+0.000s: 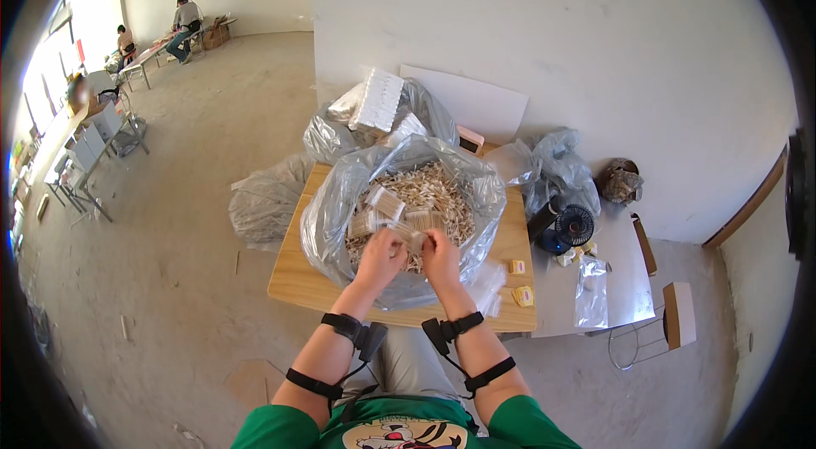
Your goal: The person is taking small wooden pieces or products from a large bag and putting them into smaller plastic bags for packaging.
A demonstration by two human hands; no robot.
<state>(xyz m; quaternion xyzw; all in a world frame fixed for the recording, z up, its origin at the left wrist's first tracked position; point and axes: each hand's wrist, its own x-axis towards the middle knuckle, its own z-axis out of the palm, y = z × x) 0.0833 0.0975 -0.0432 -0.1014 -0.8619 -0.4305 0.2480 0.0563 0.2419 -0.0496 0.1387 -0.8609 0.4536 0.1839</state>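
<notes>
My left hand (pixel 383 259) and my right hand (pixel 439 257) are close together over a large open grey plastic bag (pixel 321 232). Between them, pinched at its sides, is a small clear packet (pixel 411 237) that seems to hold short tan sticks. Loose short tan-and-white pieces (pixel 442 190) fill the bag; their exact kind is too small to tell. Several similar filled packets (pixel 387 203) lie on top of the pieces, just beyond my fingers. The fingertips partly hide the held packet.
The bag stands on a wooden table (pixel 293 279) with small yellow cards (pixel 522 296) and clear bags (pixel 488 286) at its right. Behind is another bag with white packs (pixel 376 101). A black fan (pixel 575 225) sits on the grey side table (pixel 552 304). Other people (pixel 185 24) work far left.
</notes>
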